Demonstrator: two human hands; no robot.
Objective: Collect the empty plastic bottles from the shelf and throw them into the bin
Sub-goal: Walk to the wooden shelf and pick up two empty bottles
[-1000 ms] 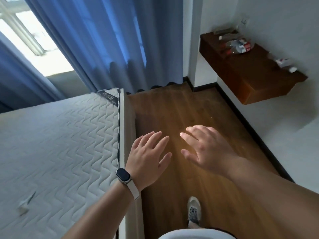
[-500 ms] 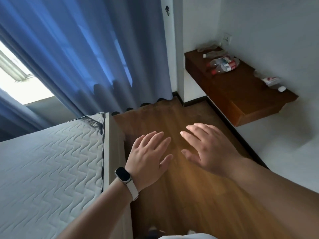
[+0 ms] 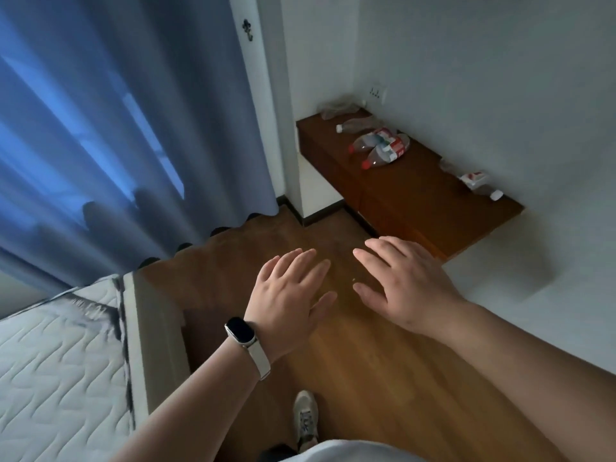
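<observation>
1. Both hands are out in front of me, palms down over the wooden floor (image 3: 333, 361), well short of the shelf (image 3: 416, 198). The left hand (image 3: 290, 295) has its fingers straight and lightly spread, holding nothing; the right hand (image 3: 406, 288) is the same: flat, a little fanned, empty.
2. I read that posture as readiness: both hands free and level, so either can take a bottle once I am within reach.
3. The bottles lie on their sides on the shelf, which is fixed to the wall in the far corner. A pair of red-capped bottles (image 3: 388, 154) lies touching near the middle; a white-capped bottle (image 3: 356, 124) lies just behind them; a crumpled clear bottle (image 3: 336, 110) sits at the back; a crushed bottle (image 3: 476, 183) lies at the near right end, apart from the rest.
4. Flattened and empty, they should be light enough to gather several to a hand — though they may roll.
5. No bin shows in this view, so I cannot say where they must go.
6. The bed (image 3: 60, 361) is on my left — the floor between it and the wall is my way in.
</observation>
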